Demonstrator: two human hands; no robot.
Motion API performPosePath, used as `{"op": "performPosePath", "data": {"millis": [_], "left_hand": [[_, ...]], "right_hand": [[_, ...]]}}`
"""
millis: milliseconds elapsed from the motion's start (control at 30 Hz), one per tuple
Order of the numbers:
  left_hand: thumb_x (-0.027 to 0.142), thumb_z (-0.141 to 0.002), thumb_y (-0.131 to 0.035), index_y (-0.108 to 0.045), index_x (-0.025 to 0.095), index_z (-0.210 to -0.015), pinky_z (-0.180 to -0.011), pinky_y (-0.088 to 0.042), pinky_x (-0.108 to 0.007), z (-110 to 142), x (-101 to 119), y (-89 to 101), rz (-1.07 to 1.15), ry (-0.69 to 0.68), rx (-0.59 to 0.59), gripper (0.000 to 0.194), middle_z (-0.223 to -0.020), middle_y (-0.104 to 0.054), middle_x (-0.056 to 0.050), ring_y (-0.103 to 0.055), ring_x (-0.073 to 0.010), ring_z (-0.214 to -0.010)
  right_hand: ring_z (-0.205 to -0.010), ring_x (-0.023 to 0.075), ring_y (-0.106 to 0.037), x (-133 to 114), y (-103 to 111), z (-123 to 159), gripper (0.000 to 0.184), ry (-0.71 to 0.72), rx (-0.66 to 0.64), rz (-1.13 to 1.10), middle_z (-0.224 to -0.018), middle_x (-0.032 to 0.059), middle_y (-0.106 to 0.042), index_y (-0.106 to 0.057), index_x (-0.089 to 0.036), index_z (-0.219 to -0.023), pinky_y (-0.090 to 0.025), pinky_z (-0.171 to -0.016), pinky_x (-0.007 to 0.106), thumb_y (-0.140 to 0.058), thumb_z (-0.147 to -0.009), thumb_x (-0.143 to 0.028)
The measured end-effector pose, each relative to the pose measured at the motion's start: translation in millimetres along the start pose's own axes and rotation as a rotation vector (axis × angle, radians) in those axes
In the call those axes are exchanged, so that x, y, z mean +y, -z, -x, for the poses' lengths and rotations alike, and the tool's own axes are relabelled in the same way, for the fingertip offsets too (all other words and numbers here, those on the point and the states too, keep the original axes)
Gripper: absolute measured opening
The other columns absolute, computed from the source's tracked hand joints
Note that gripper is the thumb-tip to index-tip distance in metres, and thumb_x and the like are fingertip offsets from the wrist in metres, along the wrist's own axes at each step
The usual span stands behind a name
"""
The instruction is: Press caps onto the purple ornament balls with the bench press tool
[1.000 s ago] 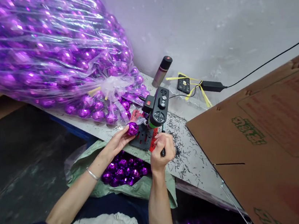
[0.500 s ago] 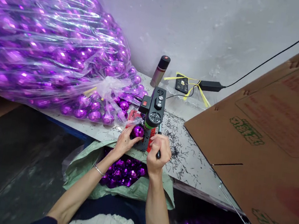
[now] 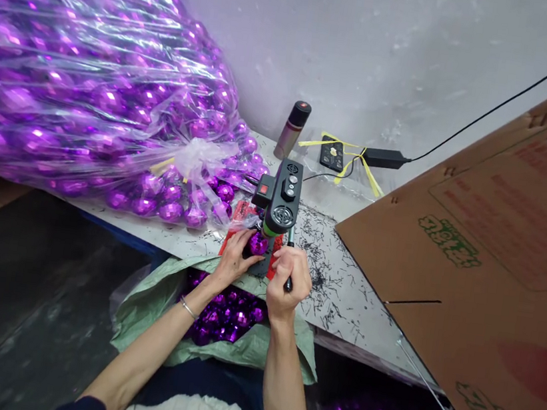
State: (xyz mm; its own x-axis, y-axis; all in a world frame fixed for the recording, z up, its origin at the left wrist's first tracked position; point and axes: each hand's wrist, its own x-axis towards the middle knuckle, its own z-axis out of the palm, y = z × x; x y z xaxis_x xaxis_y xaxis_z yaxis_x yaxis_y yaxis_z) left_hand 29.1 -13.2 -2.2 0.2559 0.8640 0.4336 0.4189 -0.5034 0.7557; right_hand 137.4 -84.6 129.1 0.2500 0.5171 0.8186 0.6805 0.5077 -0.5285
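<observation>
A small black bench drill press (image 3: 285, 196) with a red switch stands on the table. Under its head, my left hand (image 3: 237, 255) grips a shiny purple faceted ball (image 3: 258, 243) between thumb and fingers. My right hand (image 3: 290, 280) is closed in a fist around the press's black-ended lever (image 3: 288, 285), just right of the base. A red mat (image 3: 238, 217) shows beneath the base. Directly below my hands, an open pale green sack (image 3: 144, 305) holds many purple balls (image 3: 226, 316). The spot where the ball meets the tool is hidden by the head.
A huge clear plastic bag of purple balls (image 3: 91, 93) fills the left. Behind the press are a dark bottle (image 3: 292, 130), a phone-like device (image 3: 331, 153) and a power adapter (image 3: 385, 158). Black shavings (image 3: 330, 266) litter the table. A large cardboard box (image 3: 488, 260) stands at right.
My left hand has shifted slightly right, bringing the ball further under the press head. My right hand stays on the lever, almost unmoved.
</observation>
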Motion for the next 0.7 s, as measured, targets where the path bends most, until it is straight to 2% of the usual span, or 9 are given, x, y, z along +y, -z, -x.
{"op": "performPosePath", "data": {"millis": [333,700], "left_hand": [[0.044,-0.091,-0.071,-0.054,0.022,-0.141,-0.110,-0.048,-0.051,2.4,2.1,1.6,0.019,0.008,-0.027,0.058,-0.138,-0.063,-0.016,-0.059,-0.0327,-0.131],[0.041,-0.091,-0.072,-0.054,0.023,-0.142,-0.110,-0.048,-0.052,3.1,0.2,-1.0,0.015,0.012,-0.022,0.058,-0.137,-0.063,-0.016,-0.059,-0.0326,-0.130]], "right_hand": [[-0.071,0.0140,-0.062,20.0,-12.5,32.4,0.028,0.000,0.053,-0.004,-0.075,0.0004,-0.060,-0.052,-0.022,-0.075,-0.050,-0.064,0.029,-0.041,-0.098,-0.013],[-0.069,0.0145,-0.060,25.2,-16.6,40.2,0.028,-0.018,0.087,-0.022,-0.076,0.0011,-0.059,-0.052,-0.022,-0.074,-0.049,-0.060,0.029,-0.040,-0.099,-0.017]]}}
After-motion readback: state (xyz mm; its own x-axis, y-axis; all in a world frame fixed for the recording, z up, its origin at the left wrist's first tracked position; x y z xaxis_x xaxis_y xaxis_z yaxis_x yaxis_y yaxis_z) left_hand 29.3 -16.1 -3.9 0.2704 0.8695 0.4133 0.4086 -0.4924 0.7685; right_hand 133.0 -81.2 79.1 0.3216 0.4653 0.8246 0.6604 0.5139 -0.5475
